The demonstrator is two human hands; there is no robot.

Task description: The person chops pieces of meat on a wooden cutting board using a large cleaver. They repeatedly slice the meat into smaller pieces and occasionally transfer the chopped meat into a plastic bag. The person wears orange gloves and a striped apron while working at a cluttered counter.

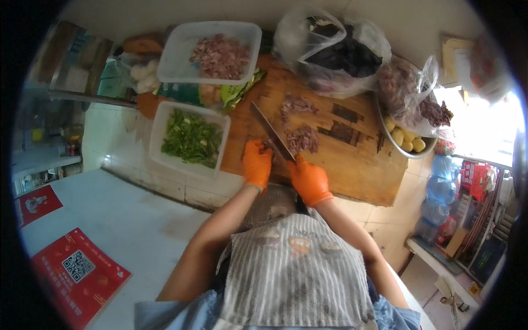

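Observation:
My right hand (pixel 310 180), in an orange glove, grips the handle of a wide-bladed kitchen knife (pixel 272 132). The blade slants up and left over a worn wooden cutting board (pixel 363 169). Left of the blade, my gloved left hand (pixel 256 164) rests on the board with fingers curled; whether a piece of meat is under them is hidden. Just right of the knife lies a small heap of chopped raw meat (pixel 303 139). A second heap of meat pieces (pixel 295 106) sits farther back on the board.
A plastic tub of chopped meat (pixel 210 51) and a tub of chopped greens (pixel 189 138) stand at the left. Plastic bags (pixel 334 49) crowd the back. At the right, a metal bowl (pixel 427 153) holds peeled potatoes (pixel 406 138) beneath a bag of meat (pixel 402 88).

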